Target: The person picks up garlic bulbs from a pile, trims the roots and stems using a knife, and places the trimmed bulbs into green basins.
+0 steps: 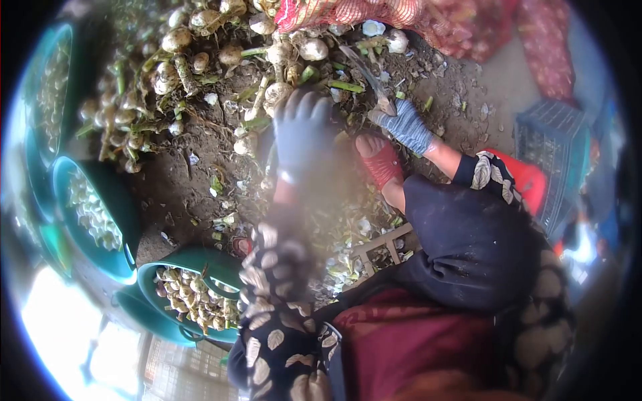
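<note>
My left hand point(304, 130), in a pale grey glove blurred by motion, reaches toward the pile of garlic with its fingers stretched out. Its fingertips overlap a garlic bulb point(277, 93) at the near edge of the pile. On the right, my right hand point(404, 127), in a striped grey glove, is closed round a knife point(366, 75). The long, dirty blade points up and left toward the bulbs. Garlic with stalks point(177, 40) lies heaped on the soil beyond both hands, and cut green stalk pieces point(346, 86) are scattered near the knife.
Green tubs stand at left, one holding trimmed garlic bulbs point(197, 297), another holding pale garlic point(97, 210). Red mesh sacks point(461, 27) lie at the top right. A dark plastic crate point(552, 157) stands at right. My sandalled foot point(381, 160) is just below the knife hand.
</note>
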A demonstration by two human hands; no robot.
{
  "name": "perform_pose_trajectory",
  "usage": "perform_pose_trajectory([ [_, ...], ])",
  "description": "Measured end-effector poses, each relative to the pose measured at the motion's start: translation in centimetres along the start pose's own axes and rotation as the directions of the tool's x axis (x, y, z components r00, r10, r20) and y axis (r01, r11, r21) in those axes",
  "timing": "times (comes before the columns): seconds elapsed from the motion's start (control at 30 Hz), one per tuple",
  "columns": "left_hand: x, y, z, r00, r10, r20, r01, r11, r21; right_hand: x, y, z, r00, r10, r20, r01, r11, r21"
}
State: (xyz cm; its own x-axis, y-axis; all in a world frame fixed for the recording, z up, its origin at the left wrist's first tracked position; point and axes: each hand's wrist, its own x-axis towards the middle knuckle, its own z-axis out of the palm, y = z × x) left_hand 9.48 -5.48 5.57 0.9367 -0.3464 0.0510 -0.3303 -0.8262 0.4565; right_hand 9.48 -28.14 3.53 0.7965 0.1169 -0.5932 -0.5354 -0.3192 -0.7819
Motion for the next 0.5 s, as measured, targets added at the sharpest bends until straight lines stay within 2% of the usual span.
perform_pose_trajectory([
  [0.03, -0.2, -1.6, 3.0, 0.993, -0.007, 0.116, -0.016, 0.979, 0.201, 0.2, 0.6, -0.2, 1.0, -0.025, 0.003, 0.025, 0.994, -0.107],
  [0.07, -0.3, -3.1, 3.3, 0.994, 0.012, 0.111, -0.047, 0.945, 0.325, -0.1, 0.7, -0.3, 0.998, -0.066, -0.006, 0.065, 0.991, -0.115],
  [0.13, -1.2, -5.1, 2.0, 0.971, -0.203, 0.126, 0.162, 0.947, 0.278, -0.3, 1.0, -0.4, 0.988, -0.154, -0.02, 0.15, 0.98, -0.129],
  [0.17, -2.2, -5.7, 1.6, 0.938, -0.341, 0.061, 0.29, 0.87, 0.398, -0.4, 1.9, -0.8, 0.989, -0.146, -0.012, 0.145, 0.989, -0.035],
  [0.2, -3.8, -6.7, 1.3, 0.893, -0.449, 0.031, 0.412, 0.844, 0.342, -0.9, 1.6, -1.1, 1.0, -0.023, -0.012, 0.023, 1.0, 0.012],
  [0.23, -5.7, -7.9, 1.2, 0.856, -0.516, 0.007, 0.477, 0.796, 0.374, -1.1, 2.1, -1.4, 0.999, -0.037, -0.039, 0.037, 0.999, -0.001],
  [0.27, -7.4, -8.6, 1.4, 0.796, -0.605, -0.037, 0.592, 0.763, 0.259, -1.1, 2.6, -1.7, 0.997, -0.056, -0.061, 0.055, 0.998, -0.017],
  [0.33, -9.9, -8.7, 0.3, 0.686, -0.722, -0.094, 0.723, 0.662, 0.199, -1.2, 3.5, -1.8, 0.994, -0.077, -0.081, 0.074, 0.996, -0.046],
  [0.4, -12.6, -10.0, 0.5, 0.483, -0.865, -0.138, 0.875, 0.484, 0.028, -0.9, 3.6, -1.7, 0.993, -0.101, -0.064, 0.095, 0.991, -0.098],
  [0.43, -13.4, -10.5, 0.6, 0.338, -0.934, -0.117, 0.935, 0.347, -0.072, -0.9, 3.7, -1.6, 0.993, -0.105, -0.044, 0.098, 0.986, -0.134],
  [0.47, -14.7, -11.0, 1.3, 0.352, -0.915, -0.197, 0.876, 0.396, -0.276, -0.7, 3.6, -1.2, 0.993, -0.111, -0.026, 0.105, 0.98, -0.172],
  [0.5, -14.4, -10.4, 0.7, 0.352, -0.904, -0.243, 0.842, 0.419, -0.34, -0.8, 2.7, -0.8, 0.992, -0.125, 0.0, 0.124, 0.988, -0.092],
])
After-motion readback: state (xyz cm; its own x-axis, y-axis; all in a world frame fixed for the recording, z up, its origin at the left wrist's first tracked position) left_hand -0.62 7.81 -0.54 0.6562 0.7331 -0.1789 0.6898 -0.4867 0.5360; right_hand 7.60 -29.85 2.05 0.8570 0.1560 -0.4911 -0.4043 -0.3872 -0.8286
